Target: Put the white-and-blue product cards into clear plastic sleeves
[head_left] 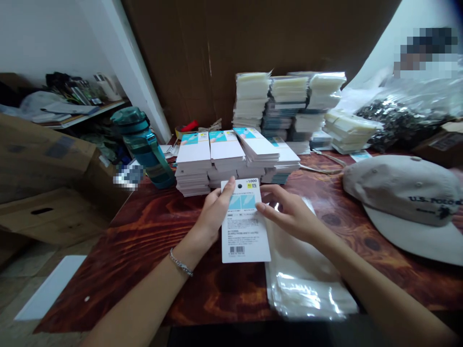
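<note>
A white printed packaging card is held upright over the front of the table. It has blue pictures, a barcode and a round hanging hole near its top. My left hand grips its left edge, thumb on the printed face and the other fingers behind. At the right edge, my right hand has its thumb against the card's face, with the index finger curled by the upper edge. Beneath my right hand lies a pile of clear plastic bags. Stacks of similar cards stand just beyond my hands.
Tall stacks of bagged cards rise at the back. A teal water bottle stands at left, and a grey cap lies at right. Cardboard boxes are beyond the table's left edge. Another person is at the far right.
</note>
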`<action>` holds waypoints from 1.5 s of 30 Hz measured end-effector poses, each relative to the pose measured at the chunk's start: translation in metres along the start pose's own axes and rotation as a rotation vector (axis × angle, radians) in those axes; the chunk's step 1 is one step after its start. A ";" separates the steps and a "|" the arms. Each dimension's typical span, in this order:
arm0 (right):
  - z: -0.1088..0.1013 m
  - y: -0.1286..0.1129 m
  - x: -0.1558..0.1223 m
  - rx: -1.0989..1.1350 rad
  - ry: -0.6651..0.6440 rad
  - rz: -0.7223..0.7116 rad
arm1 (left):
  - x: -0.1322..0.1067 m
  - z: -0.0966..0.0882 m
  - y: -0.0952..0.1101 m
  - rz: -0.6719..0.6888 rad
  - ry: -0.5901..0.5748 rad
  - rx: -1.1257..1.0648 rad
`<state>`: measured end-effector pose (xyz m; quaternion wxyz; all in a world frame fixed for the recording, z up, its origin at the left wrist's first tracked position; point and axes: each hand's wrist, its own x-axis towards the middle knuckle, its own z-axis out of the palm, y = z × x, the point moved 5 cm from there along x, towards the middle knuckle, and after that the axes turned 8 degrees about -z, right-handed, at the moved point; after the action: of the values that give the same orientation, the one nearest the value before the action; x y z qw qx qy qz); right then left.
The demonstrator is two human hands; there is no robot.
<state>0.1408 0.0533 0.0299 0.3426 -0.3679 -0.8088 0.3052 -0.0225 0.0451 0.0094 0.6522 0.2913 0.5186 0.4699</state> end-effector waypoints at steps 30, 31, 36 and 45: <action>-0.088 0.031 -0.036 0.782 0.321 0.306 | -0.014 0.035 -0.044 0.452 -0.012 1.250; -0.096 0.035 -0.048 0.737 0.341 0.343 | -0.014 0.036 -0.047 0.440 -0.017 1.327; -0.122 0.059 -0.112 0.512 0.372 0.546 | -0.018 0.038 -0.046 0.479 -0.034 1.337; -0.124 0.060 -0.136 0.057 0.156 0.652 | -0.017 0.034 -0.039 0.585 0.021 1.117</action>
<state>0.3278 0.0062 0.0118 0.2977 -0.6199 -0.6110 0.3922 0.0213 0.0182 -0.0076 0.2413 0.7131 0.5910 0.2899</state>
